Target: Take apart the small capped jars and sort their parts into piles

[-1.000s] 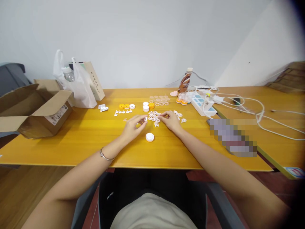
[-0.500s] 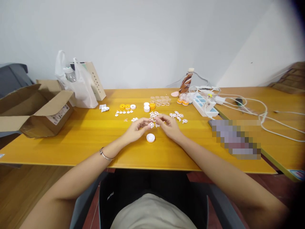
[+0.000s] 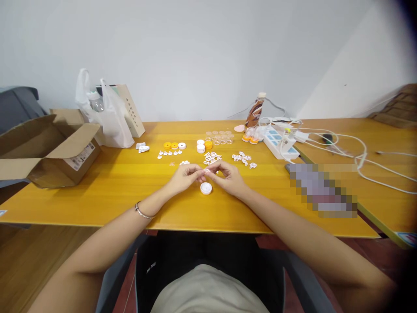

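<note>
Closest in, a silver bracelet (image 3: 142, 212) sits on the left wrist, with both forearms stretched over the yellow table (image 3: 114, 191). The left hand (image 3: 183, 176) and right hand (image 3: 230, 176) meet fingertip to fingertip, both pinched closed on a small white piece (image 3: 207, 171) too tiny to make out, held just above a round white cap (image 3: 206, 188) lying between the hands. Just beyond is a scatter of white cut-outs (image 3: 212, 157), then orange rings (image 3: 171, 145) and clear rings (image 3: 221, 137). Farther back a brown bottle (image 3: 254, 112) stands near a power strip (image 3: 280, 144), and at far left an open cardboard box (image 3: 48, 148) sits beside a white plastic bag (image 3: 107, 117)
</note>
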A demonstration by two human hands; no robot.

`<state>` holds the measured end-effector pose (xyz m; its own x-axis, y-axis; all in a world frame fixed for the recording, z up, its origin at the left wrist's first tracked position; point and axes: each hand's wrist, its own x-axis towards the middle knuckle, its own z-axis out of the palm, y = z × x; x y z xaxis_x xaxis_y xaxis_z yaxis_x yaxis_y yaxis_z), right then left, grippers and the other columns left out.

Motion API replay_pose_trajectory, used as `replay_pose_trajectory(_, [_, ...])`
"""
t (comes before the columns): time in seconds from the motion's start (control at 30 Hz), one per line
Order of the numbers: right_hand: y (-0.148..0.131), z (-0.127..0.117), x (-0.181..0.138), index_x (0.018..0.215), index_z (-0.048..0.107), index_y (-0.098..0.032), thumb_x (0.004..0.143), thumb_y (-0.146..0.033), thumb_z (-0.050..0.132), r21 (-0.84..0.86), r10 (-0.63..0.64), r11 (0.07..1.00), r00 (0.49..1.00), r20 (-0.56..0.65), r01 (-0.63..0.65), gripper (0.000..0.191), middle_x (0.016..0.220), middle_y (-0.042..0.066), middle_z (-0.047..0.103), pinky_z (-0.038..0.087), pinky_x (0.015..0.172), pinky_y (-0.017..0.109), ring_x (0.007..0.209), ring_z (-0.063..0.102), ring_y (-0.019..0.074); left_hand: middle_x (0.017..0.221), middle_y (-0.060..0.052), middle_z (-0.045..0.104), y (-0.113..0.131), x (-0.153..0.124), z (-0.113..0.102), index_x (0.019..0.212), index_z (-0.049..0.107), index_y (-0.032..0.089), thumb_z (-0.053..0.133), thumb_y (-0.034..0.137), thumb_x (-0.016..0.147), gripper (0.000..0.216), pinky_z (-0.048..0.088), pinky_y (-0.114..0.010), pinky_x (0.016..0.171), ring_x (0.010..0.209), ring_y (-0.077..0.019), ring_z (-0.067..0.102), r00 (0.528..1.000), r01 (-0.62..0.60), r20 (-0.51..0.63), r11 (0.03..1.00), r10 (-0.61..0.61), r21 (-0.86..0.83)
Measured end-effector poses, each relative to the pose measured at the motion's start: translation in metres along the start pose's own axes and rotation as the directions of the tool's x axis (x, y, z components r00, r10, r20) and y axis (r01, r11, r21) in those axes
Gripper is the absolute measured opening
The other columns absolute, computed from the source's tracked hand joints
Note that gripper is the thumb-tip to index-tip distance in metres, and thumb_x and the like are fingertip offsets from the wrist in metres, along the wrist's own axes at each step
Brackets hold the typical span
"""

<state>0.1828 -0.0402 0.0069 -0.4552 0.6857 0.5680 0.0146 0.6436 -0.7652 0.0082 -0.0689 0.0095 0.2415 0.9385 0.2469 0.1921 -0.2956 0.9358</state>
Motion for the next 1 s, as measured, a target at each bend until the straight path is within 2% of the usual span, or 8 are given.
replay_pose_trajectory(0.27, [0.001, 0.002, 0.000, 0.075, 0.055, -0.019, 0.079, -0.036, 0.055, 0.044, 0.067, 0.997, 0.997, 0.023, -0.068, 0.018, 0.070, 0.000, 0.060, 0.045, 0.062, 0.026, 0.064, 0.055, 0.0117, 0.064, -0.005, 0.064, -0.001, -0.004, 0.005, 0.071, 0.060, 0.011, 0.054, 0.039, 0.080, 0.030, 0.048, -0.022, 0.059, 0.059, -0.0112, 0.059, 0.998, -0.037, -0.053, 0.991, 0.044, 0.130])
replay_pose_trajectory(0.43, [0.005, 0.002, 0.001, 0.072, 0.052, -0.020, 0.078, -0.035, 0.053, 0.004, 0.119, 0.993, 0.993, -0.020, -0.119, 0.017, 0.066, 0.000, 0.057, 0.045, 0.062, 0.027, 0.061, 0.054, 0.0121, 0.061, -0.004, 0.063, 0.002, -0.005, 0.005, 0.065, 0.060, 0.012, 0.055, 0.039, 0.079, 0.031, 0.048, -0.022, 0.057, 0.056, -0.0110, 0.058, 0.999, -0.043, -0.028, 0.996, 0.045, 0.082])
replay_pose_trajectory(0.63, [-0.001, 0.004, 0.003, 0.074, 0.054, -0.020, 0.077, -0.039, 0.055, 0.145, 0.207, 0.969, 0.978, -0.035, -0.200, 0.020, 0.066, -0.001, 0.058, 0.046, 0.058, 0.026, 0.057, 0.054, 0.0111, 0.062, -0.004, 0.063, 0.010, -0.005, 0.005, 0.066, 0.059, 0.011, 0.056, 0.040, 0.078, 0.031, 0.048, -0.022, 0.060, 0.057, -0.0104, 0.058, 1.000, -0.019, 0.023, 1.000, 0.019, 0.020])
replay_pose_trajectory(0.83, [-0.001, 0.005, 0.005, 0.080, 0.057, -0.019, 0.071, -0.037, 0.064, 0.186, 0.206, 0.962, 0.978, -0.022, -0.198, 0.022, 0.068, 0.000, 0.060, 0.047, 0.063, 0.026, 0.061, 0.056, 0.0109, 0.064, -0.004, 0.062, 0.006, -0.003, 0.002, 0.070, 0.059, 0.011, 0.054, 0.037, 0.080, 0.029, 0.048, -0.022, 0.061, 0.058, -0.0095, 0.057, 0.999, -0.018, 0.027, 1.000, 0.018, -0.003])
replay_pose_trajectory(0.9, [0.001, 0.005, 0.006, 0.078, 0.056, -0.018, 0.070, -0.038, 0.064, 0.213, 0.233, 0.952, 0.972, -0.030, -0.221, 0.023, 0.067, -0.001, 0.060, 0.046, 0.061, 0.026, 0.059, 0.056, 0.0104, 0.069, -0.004, 0.063, 0.003, -0.003, 0.003, 0.075, 0.059, 0.011, 0.053, 0.033, 0.081, 0.024, 0.049, -0.022, 0.062, 0.061, -0.0096, 0.059, 0.999, -0.035, 0.007, 0.999, 0.035, 0.004])
replay_pose_trajectory(0.97, [0.004, 0.005, 0.008, 0.076, 0.054, -0.018, 0.068, -0.039, 0.065, 0.239, 0.266, 0.939, 0.962, -0.052, -0.247, 0.024, 0.066, -0.001, 0.060, 0.046, 0.059, 0.025, 0.057, 0.055, 0.0099, 0.084, -0.006, 0.063, 0.001, -0.004, 0.004, 0.092, 0.058, 0.013, 0.054, 0.028, 0.080, 0.020, 0.049, -0.023, 0.065, 0.067, -0.0102, 0.061, 0.997, -0.074, -0.034, 0.997, 0.074, 0.000])
replay_pose_trajectory(1.0, [0.004, 0.004, 0.009, 0.075, 0.054, -0.019, 0.067, -0.039, 0.066, 0.250, 0.282, 0.933, 0.957, -0.062, -0.258, 0.025, 0.065, -0.001, 0.059, 0.046, 0.058, 0.025, 0.056, 0.054, 0.0096, 0.093, -0.007, 0.062, 0.001, -0.004, 0.005, 0.102, 0.055, 0.015, 0.056, 0.026, 0.079, 0.026, 0.050, -0.023, 0.066, 0.071, -0.0106, 0.062, 0.994, -0.097, -0.050, 0.995, 0.097, 0.000])
